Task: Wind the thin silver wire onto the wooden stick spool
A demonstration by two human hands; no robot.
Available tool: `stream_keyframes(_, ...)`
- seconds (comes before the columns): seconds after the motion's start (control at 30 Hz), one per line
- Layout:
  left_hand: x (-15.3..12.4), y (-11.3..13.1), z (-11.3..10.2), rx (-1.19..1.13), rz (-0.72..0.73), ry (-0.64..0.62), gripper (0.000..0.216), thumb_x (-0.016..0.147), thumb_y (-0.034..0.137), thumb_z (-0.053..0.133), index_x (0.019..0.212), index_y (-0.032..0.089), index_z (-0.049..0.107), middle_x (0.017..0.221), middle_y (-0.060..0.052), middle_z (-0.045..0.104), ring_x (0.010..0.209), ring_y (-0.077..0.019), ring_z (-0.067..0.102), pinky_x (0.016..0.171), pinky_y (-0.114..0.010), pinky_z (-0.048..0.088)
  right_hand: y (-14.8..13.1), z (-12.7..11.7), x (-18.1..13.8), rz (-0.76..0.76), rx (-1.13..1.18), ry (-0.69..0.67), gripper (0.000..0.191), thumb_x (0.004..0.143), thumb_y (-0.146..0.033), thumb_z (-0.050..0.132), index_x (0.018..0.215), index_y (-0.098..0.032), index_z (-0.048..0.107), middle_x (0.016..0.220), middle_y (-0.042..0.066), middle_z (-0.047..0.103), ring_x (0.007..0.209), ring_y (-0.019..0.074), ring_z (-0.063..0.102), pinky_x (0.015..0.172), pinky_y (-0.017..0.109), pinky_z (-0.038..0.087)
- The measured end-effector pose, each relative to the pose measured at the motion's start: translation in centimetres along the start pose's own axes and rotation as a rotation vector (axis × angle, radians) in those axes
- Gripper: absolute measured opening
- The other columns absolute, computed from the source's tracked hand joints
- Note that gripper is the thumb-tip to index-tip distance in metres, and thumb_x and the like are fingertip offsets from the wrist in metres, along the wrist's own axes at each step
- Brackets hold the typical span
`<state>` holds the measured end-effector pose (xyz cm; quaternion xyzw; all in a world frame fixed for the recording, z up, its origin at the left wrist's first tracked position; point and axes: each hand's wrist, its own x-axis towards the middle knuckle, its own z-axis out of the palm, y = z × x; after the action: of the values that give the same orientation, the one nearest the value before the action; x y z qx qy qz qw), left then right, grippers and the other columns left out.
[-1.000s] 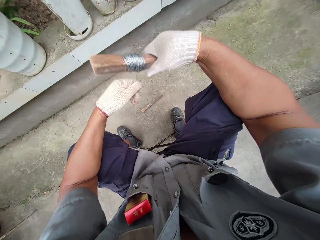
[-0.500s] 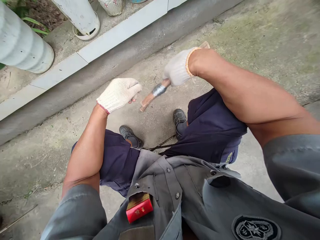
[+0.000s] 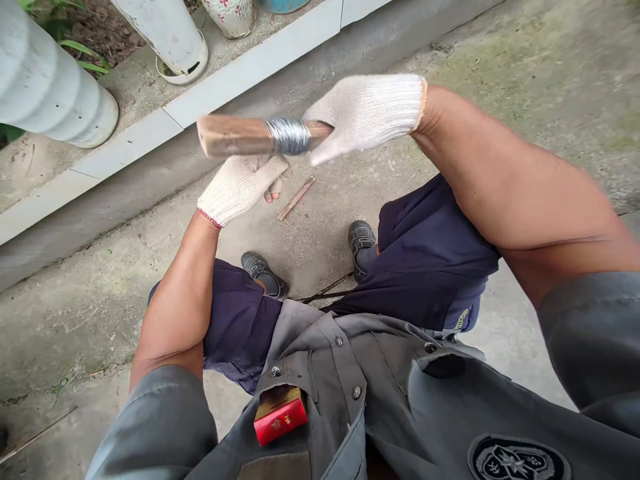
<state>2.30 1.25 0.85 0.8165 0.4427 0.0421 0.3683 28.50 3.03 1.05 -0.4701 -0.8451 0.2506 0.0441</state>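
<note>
Right hand (image 3: 357,110): from here I see its grip wrapped round one end of a wood stick (image 3: 237,137), up in the air | shiny wire (image 3: 293,136): wound round the stick, beside that hand | left hand (image 3: 240,187): near the other end, fingers curled, can't tell if its grip holds anything | little stick (image 3: 297,199): on the ground (image 3: 320,247)

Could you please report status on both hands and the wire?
Right hand holding stick, wire wound around it. Left hand partly hidden by stick, grip unclear. Wood strip on ground.
</note>
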Motion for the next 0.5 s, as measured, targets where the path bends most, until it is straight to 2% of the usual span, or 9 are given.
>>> stream_keyframes(0.1, -0.1, -0.1, 0.3, -0.015, 0.063, 0.038, 0.041, 0.104, 0.045, 0.04, 0.09, 0.022, 0.072, 0.078, -0.005, 0.072, 0.071, -0.0202, 0.064, 0.08, -0.036, 0.052, -0.8, 0.3, 1.1, 0.125, -0.11, 0.182, 0.065, 0.087, -0.072, 0.054, 0.106, -0.014, 0.078, 0.076, 0.005, 0.072, 0.078, 0.0151, 0.061, 0.069, 0.034, 0.037)
stream_keyframes(0.17, 0.0, -0.3, 0.5, -0.009, 0.068, 0.037, 0.038, 0.102, 0.042, 0.042, 0.087, 0.022, 0.07, 0.076, -0.003, 0.072, 0.069, -0.0191, 0.063, 0.078, -0.035, 0.051, -0.8, 0.6, 1.9, 0.203, -0.185, 0.235, 0.066, 0.09, -0.068, 0.053, 0.115, -0.012, 0.077, 0.09, 0.012, 0.077, 0.085, 0.0174, 0.065, 0.071, 0.033, 0.039)
stream_keyframes(0.23, 0.0, -0.5, 0.5, 0.043, 0.073, 0.027, 0.037, 0.102, 0.041, 0.044, 0.081, 0.022, 0.068, 0.074, -0.001, 0.07, 0.067, -0.0175, 0.062, 0.076, -0.033, 0.049, -1.0, 0.8, 2.6, 0.29, -0.262, 0.24, 0.06, 0.093, -0.057, 0.054, 0.122, -0.009, 0.074, 0.104, 0.017, 0.077, 0.094, 0.02, 0.067, 0.075, 0.034, 0.042)
stream_keyframes(0.3, 0.0, -0.6, 0.5, 0.113, 0.064, 0.012, 0.038, 0.102, 0.039, 0.046, 0.076, 0.021, 0.066, 0.072, 0.0, 0.069, 0.065, -0.016, 0.061, 0.074, -0.031, 0.046, -1.7, 1.0, 3.0, 0.399, -0.333, 0.152, 0.045, 0.093, -0.038, 0.057, 0.122, -0.007, 0.074, 0.11, 0.02, 0.076, 0.099, 0.0233, 0.068, 0.079, 0.037, 0.043)
stream_keyframes(0.37, 0.0, -0.5, 0.3, 0.168, 0.036, 0.005, 0.037, 0.102, 0.039, 0.047, 0.074, 0.021, 0.065, 0.07, 0.001, 0.069, 0.063, -0.015, 0.059, 0.071, -0.03, 0.043, -2.7, 1.3, 3.1, 0.456, -0.404, 0.0, 0.034, 0.089, -0.02, 0.061, 0.116, -0.007, 0.075, 0.11, 0.021, 0.076, 0.101, 0.0269, 0.068, 0.082, 0.042, 0.044)
stream_keyframes(0.43, 0.0, -0.5, 0.0, 0.22, 0.014, -0.001, 0.036, 0.101, 0.037, 0.047, 0.075, 0.022, 0.065, 0.07, 0.001, 0.068, 0.063, -0.015, 0.057, 0.07, -0.03, 0.041, -3.1, 1.8, 2.8, 0.428, -0.464, -0.165, 0.03, 0.084, -0.01, 0.064, 0.112, -0.007, 0.076, 0.11, 0.022, 0.076, 0.102, 0.0288, 0.068, 0.085, 0.044, 0.043)
stream_keyframes(0.5, 0.0, -0.5, -0.2, 0.262, 0.009, -0.011, 0.034, 0.1, 0.035, 0.047, 0.074, 0.022, 0.065, 0.071, 0.001, 0.068, 0.065, -0.0158, 0.057, 0.071, -0.03, 0.04, -2.4, 2.5, 2.4, 0.321, -0.47, -0.328, 0.026, 0.082, -0.009, 0.066, 0.105, -0.007, 0.076, 0.107, 0.02, 0.076, 0.103, 0.0283, 0.068, 0.088, 0.043, 0.043)
